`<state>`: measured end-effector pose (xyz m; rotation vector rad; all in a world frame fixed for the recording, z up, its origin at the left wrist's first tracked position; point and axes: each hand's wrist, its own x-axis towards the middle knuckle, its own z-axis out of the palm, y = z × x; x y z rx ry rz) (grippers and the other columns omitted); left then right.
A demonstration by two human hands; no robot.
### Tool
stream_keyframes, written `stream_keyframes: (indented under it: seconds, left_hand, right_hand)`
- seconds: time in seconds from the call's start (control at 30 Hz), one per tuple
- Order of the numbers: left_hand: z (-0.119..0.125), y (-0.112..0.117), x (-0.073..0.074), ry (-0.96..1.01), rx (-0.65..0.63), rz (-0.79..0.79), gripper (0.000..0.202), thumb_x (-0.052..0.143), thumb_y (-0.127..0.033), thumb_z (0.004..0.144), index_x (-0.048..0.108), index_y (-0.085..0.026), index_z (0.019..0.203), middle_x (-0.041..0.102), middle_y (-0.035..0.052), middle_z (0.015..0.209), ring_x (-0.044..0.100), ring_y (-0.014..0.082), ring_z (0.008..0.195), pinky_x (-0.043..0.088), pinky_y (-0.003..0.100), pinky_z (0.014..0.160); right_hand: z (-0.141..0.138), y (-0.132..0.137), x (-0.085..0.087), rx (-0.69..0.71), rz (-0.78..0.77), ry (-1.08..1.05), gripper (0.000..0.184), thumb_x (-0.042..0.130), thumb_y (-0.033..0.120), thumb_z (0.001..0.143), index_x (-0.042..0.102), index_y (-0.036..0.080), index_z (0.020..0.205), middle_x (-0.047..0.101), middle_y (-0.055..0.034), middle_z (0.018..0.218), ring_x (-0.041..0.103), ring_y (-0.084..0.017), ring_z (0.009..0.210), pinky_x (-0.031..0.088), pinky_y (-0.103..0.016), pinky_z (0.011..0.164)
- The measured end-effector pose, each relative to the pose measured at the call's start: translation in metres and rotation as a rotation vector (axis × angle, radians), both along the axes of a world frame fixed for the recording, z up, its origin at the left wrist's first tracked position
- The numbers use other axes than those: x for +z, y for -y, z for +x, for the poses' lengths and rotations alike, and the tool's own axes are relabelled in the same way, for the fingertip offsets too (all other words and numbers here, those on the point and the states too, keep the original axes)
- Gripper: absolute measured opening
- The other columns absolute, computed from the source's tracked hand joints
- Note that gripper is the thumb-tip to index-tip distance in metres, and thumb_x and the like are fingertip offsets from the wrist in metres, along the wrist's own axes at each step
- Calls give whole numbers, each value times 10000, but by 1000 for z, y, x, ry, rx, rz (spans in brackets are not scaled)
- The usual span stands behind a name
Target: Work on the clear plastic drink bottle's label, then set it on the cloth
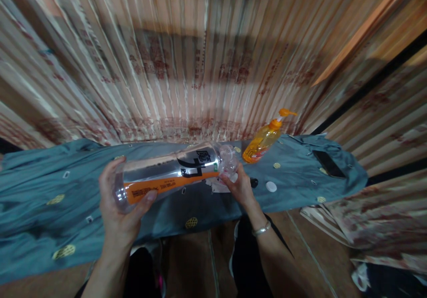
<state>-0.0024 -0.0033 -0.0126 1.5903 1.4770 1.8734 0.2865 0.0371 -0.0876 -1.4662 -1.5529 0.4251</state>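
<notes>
A large plastic bottle (167, 173) with a silver and orange label lies nearly sideways in the air above the cloth, its clear neck end to the right. My left hand (118, 209) is wrapped round its base, thumb along the lower side. At the other end my right hand (243, 186) closes its fingers on the clear neck part (228, 158); the mouth is hidden behind the fingers. Below the neck a crumpled whitish, see-through piece (218, 186) rests on the cloth. Close to my right hand are a small black object (254, 183) and a white round cap-like disc (271, 186).
An orange pump bottle (262, 143) with amber liquid stands behind my right hand. A dark phone-like slab (329, 163) lies farther right on the teal patterned cloth (230, 211). A pleated curtain (207, 66) hangs behind, and a black bar (367, 82) slants at the right.
</notes>
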Motion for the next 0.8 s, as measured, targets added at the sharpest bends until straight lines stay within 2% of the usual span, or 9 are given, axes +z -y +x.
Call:
stream_keyframes:
  seconds: [0.13,0.3,0.47,0.8]
  left_hand:
    - [3,2,5,108,-35,-38,817,857,-412,521,551,-347,1276,558,17,1257,558,244,1118,456,401,1008]
    - [2,2,5,81,-31,-45,842,857,-419,514,537,-337,1289,557,22,1255,555,256,1129,445,427,1027]
    - [1,3,4,92,-36,-52,838,857,-399,528,529,-330,1297,556,24,1258,554,241,1117,454,403,1002]
    - [3,5,5,123,-32,-47,840,869,-401,510,545,-339,1282,561,15,1233,541,231,1099,422,388,1001]
  right_hand:
    - [0,0,1,-23,-36,-3,499,679,414,795,531,209,1225,752,-104,1058,725,-288,955,570,-398,816]
    - [0,0,2,-27,-67,-13,531,674,432,785,521,198,1237,747,-119,1074,721,-292,969,565,-390,810]
    - [-1,0,2,-41,-76,-20,508,686,440,768,535,198,1189,753,-114,1022,728,-290,915,566,-382,768]
    - [0,-3,-1,-34,-38,-11,488,691,458,770,542,208,1162,750,-107,1029,723,-283,918,563,-389,786]
